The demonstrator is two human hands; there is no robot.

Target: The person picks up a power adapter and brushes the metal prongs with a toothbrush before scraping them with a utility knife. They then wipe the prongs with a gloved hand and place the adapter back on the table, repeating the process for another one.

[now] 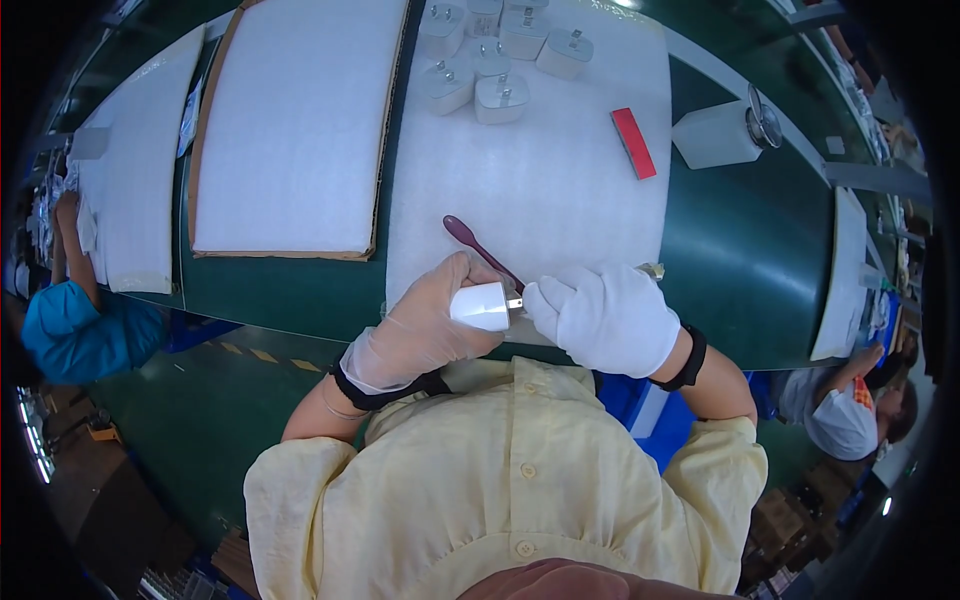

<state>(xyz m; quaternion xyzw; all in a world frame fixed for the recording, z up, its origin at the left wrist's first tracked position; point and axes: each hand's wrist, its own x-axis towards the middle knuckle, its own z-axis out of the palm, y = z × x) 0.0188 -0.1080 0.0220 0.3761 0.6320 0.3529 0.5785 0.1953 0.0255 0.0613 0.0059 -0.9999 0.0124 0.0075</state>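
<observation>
My left hand (430,310), in a thin see-through glove, grips a white plug charger (480,307) with its metal prongs toward the right. Close to those prongs is my right hand (605,315) in a white cloth glove, its fingers closed. A small metallic end (653,271) pokes out beyond that hand; the rest of what it holds is hidden. Just past both hands, a dark purple-brown stick with a rounded end (463,233) lies on the white foam sheet (540,180), its other end hidden behind the fingers.
Several white chargers (501,98) stand at the sheet's far end, prongs up. To the right are a red bar (633,143) and a white bottle with a metal top (720,137). A foam-covered carton (290,130) lies left. People work at both sides.
</observation>
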